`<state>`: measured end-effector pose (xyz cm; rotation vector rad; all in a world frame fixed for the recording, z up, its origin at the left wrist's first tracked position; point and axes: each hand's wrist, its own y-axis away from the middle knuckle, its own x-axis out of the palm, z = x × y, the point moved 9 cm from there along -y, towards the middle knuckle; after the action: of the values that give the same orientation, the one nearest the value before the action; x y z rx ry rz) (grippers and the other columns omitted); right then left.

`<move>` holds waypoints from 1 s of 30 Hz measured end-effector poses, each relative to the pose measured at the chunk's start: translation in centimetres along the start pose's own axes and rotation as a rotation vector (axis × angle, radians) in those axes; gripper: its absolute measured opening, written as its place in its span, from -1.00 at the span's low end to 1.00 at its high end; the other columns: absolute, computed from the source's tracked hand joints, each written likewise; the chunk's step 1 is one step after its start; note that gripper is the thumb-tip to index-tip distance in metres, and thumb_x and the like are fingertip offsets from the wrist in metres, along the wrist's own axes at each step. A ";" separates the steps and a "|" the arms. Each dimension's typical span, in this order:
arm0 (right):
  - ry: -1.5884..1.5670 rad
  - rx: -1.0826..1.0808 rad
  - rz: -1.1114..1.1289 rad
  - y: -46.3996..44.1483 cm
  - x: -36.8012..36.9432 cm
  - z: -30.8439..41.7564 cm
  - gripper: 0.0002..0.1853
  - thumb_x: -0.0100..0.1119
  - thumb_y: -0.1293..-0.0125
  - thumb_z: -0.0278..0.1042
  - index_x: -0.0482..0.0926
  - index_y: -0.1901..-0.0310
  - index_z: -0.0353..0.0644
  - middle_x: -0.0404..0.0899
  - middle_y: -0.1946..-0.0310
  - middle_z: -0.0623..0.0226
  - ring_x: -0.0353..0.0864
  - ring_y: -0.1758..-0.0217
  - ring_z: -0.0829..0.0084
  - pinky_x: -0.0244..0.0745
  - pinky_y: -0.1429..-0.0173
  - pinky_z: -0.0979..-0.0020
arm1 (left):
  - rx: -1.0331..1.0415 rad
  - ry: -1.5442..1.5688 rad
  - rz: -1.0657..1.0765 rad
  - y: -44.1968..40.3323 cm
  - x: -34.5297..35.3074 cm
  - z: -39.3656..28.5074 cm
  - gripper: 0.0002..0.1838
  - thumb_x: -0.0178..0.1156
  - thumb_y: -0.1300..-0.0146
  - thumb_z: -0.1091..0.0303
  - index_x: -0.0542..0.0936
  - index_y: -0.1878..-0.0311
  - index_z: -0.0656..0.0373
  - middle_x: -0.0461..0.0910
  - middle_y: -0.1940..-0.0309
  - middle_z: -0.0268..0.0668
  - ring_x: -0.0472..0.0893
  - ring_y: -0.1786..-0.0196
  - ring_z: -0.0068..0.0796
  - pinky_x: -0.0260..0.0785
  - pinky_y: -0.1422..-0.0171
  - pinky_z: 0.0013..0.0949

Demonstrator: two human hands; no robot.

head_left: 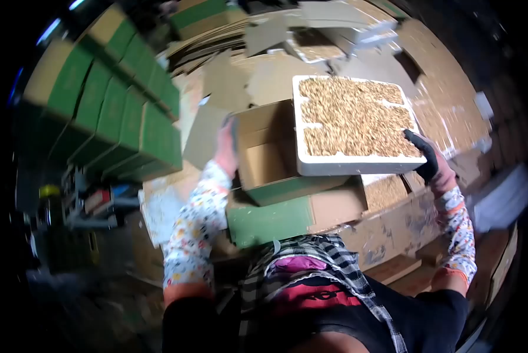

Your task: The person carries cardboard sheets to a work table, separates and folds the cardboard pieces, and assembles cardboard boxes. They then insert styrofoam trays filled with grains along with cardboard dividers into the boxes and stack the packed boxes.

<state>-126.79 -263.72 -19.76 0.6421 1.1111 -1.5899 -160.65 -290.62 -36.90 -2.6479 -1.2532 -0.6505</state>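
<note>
A cardboard box (pixel 267 156), green outside and bare brown inside, stands with its top flaps apart in front of me. My left hand (pixel 227 144), gloved and a little blurred, grips the box's left wall. My right hand (pixel 431 159), in a pink and dark glove, holds the right edge of a white foam tray (pixel 358 167). The tray is tilted toward me and overlaps the right part of the box opening. It is filled with many small tan-brown pieces (pixel 352 117), too fine to name. The box's green near flap (pixel 270 223) hangs toward my body.
Stacked green and brown boxes (pixel 117 117) rise at the left. Behind lie flattened cardboard sheets (pixel 217 44) and another tray of brown pieces (pixel 314 44). A white block (pixel 505 197) is at the right. A shelf with small items (pixel 96 203) stands at lower left.
</note>
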 end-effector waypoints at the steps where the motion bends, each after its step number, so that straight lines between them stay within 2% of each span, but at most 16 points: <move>1: 0.011 -0.093 0.080 -2.9 0.4 2.1 -0.40 0.27 -0.09 -0.59 0.36 -0.22 -0.28 0.44 -0.16 0.07 0.38 -0.27 0.17 0.26 -0.32 0.30 | 0.021 -0.016 0.038 0.0 1.5 0.2 -0.39 0.00 -0.21 0.09 0.28 -0.25 0.29 0.34 -0.19 -0.19 0.34 -0.21 -0.39 0.09 -0.33 -0.34; 3: -0.093 -0.003 0.233 -8.0 2.9 3.4 -0.53 0.19 -0.25 -0.33 0.39 -0.16 -0.31 0.51 -0.05 0.11 0.48 -0.12 0.34 0.38 -0.16 0.38 | 0.005 -0.044 0.034 0.3 3.5 -0.2 -0.20 -0.25 -0.35 -0.26 0.14 -0.39 0.26 0.16 -0.39 -0.23 0.15 -0.39 -0.43 -0.18 -0.49 -0.34; 5: -0.414 0.372 0.256 -9.8 7.3 2.5 -0.63 0.14 -0.31 -0.28 0.45 -0.06 -0.30 0.54 0.13 0.22 0.52 0.07 0.48 0.41 0.02 0.50 | -0.186 -0.006 -0.196 2.4 4.9 -2.5 -0.26 -0.08 -0.33 -0.16 0.07 -0.44 0.04 0.08 -0.43 -0.32 0.10 -0.42 -0.45 -0.15 -0.45 -0.43; 7: -0.727 0.932 0.272 -7.9 12.2 -0.3 -0.72 0.12 -0.32 -0.27 0.49 0.04 -0.27 0.53 0.32 0.35 0.52 0.26 0.61 0.42 0.21 0.61 | -0.208 0.237 -0.056 2.4 1.7 0.6 -0.33 0.05 -0.31 -0.05 0.15 -0.41 -0.01 0.14 -0.41 -0.37 0.10 -0.41 -0.52 -0.14 -0.44 -0.46; 9: -0.935 1.037 0.268 -5.7 17.3 -1.4 -0.78 0.12 -0.31 -0.29 0.50 0.11 -0.24 0.50 0.44 0.45 0.50 0.38 0.68 0.38 0.35 0.67 | -0.192 0.285 -0.097 4.6 -2.0 0.0 -0.39 0.09 -0.31 0.00 0.25 -0.34 0.07 0.30 -0.30 -0.33 0.25 -0.33 -0.49 0.03 -0.38 -0.43; 10: -0.774 1.015 0.305 -5.5 18.2 -0.9 -0.78 0.15 -0.28 -0.31 0.51 0.13 -0.25 0.52 0.46 0.44 0.52 0.39 0.64 0.41 0.34 0.61 | -0.145 0.202 -0.146 5.0 -5.5 1.5 -0.45 0.15 -0.28 0.09 0.31 -0.25 0.14 0.41 -0.15 -0.27 0.35 -0.22 -0.44 0.17 -0.27 -0.42; 11: -0.622 0.978 0.317 -5.9 19.1 -0.5 -0.79 0.19 -0.25 -0.33 0.52 0.16 -0.27 0.54 0.49 0.42 0.53 0.40 0.60 0.45 0.34 0.55 | -0.083 0.103 -0.180 4.7 -9.0 2.1 -0.50 0.22 -0.25 0.18 0.37 -0.17 0.20 0.52 0.00 -0.21 0.45 -0.11 -0.39 0.31 -0.16 -0.42; 12: -0.426 0.827 0.260 -6.6 19.1 -0.7 -0.79 0.22 -0.20 -0.35 0.53 0.20 -0.28 0.57 0.47 0.38 0.56 0.39 0.56 0.48 0.30 0.50 | 0.083 -0.619 -0.436 6.3 -12.6 -1.9 -0.44 0.27 -0.18 0.21 0.34 -0.18 0.24 0.45 -0.05 -0.03 0.44 -0.13 -0.22 0.34 -0.13 -0.33; 14: -0.183 0.704 0.191 -7.5 18.1 0.0 -0.77 0.30 -0.09 -0.36 0.54 0.26 -0.30 0.61 0.43 0.29 0.59 0.35 0.48 0.51 0.22 0.42 | -0.092 -1.290 -0.711 5.9 -18.3 -1.5 -0.03 0.32 0.03 -0.13 0.16 -0.33 0.26 0.24 -0.25 0.16 0.26 -0.29 0.06 0.14 -0.31 -0.03; 16: -0.134 0.730 0.146 -8.2 17.2 0.9 -0.70 0.35 -0.02 -0.33 0.54 0.24 -0.28 0.63 0.41 0.22 0.61 0.33 0.43 0.50 0.17 0.38 | -0.041 -1.675 -0.426 2.3 -20.2 2.8 0.13 0.34 0.14 -0.20 0.02 -0.40 0.20 0.02 -0.35 0.16 0.03 -0.39 0.17 -0.25 -0.38 0.31; 19: 0.045 0.761 0.041 -8.1 15.4 3.0 -0.60 0.39 0.04 -0.27 0.55 0.17 -0.26 0.64 0.39 0.20 0.62 0.31 0.40 0.50 0.14 0.38 | -0.165 -1.824 -0.036 -3.8 -25.3 11.1 -0.14 0.20 -0.09 -0.03 0.09 -0.41 0.03 0.03 -0.40 0.00 0.03 -0.42 0.09 -0.19 -0.42 0.24; 20: -0.050 0.817 -0.006 -7.5 15.3 2.7 -0.60 0.38 0.02 -0.16 0.54 0.22 -0.24 0.62 0.37 0.12 0.64 0.27 0.26 0.51 0.11 0.35 | -0.099 -1.821 -0.002 -3.9 -21.1 5.7 -0.40 0.13 -0.16 0.13 0.31 -0.28 0.07 0.28 -0.24 -0.08 0.25 -0.30 -0.01 0.09 -0.33 0.10; 23: -0.358 0.826 -0.290 -5.5 14.1 3.0 -0.57 0.26 -0.12 -0.26 0.51 0.03 -0.37 0.63 0.22 0.15 0.61 0.15 0.38 0.48 -0.02 0.41 | 0.310 -1.666 -0.205 -4.8 -13.4 -5.1 -0.62 0.12 -0.13 0.27 0.47 -0.05 0.08 0.47 0.05 -0.15 0.45 -0.05 -0.14 0.31 -0.08 -0.08; 24: -0.486 0.836 -0.368 -4.7 13.6 2.8 -0.56 0.22 -0.17 -0.29 0.50 -0.02 -0.42 0.63 0.17 0.18 0.60 0.10 0.42 0.47 -0.06 0.43 | 0.814 -1.728 -0.320 -1.7 -6.8 -10.7 -0.76 0.10 -0.08 0.37 0.51 0.14 0.08 0.48 0.31 -0.24 0.48 0.19 -0.23 0.34 0.15 -0.17; 27: -0.660 0.507 -0.655 -6.8 9.2 5.3 -0.50 0.07 -0.26 -0.40 0.32 -0.22 -0.36 0.40 -0.16 0.14 0.37 -0.22 0.37 0.24 -0.30 0.39 | 0.939 -1.750 0.231 4.3 8.6 -12.4 -0.78 0.16 -0.01 0.39 0.50 0.20 0.10 0.44 0.38 -0.25 0.49 0.27 -0.23 0.36 0.27 -0.21; 30: -0.123 0.208 -0.575 -10.4 3.7 11.2 -0.41 0.11 -0.19 -0.33 0.27 -0.26 -0.33 0.33 -0.20 0.03 0.36 -0.21 0.21 0.24 -0.27 0.22 | 1.082 -1.858 0.854 11.4 16.7 -2.3 -0.96 0.04 -0.07 0.32 0.46 0.40 -0.01 0.38 0.49 -0.36 0.48 0.40 -0.41 0.35 0.37 -0.33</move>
<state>-136.31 -275.20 -14.62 0.3620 1.1034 -2.2276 -143.40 -286.93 -26.85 -1.7699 -0.0413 2.1642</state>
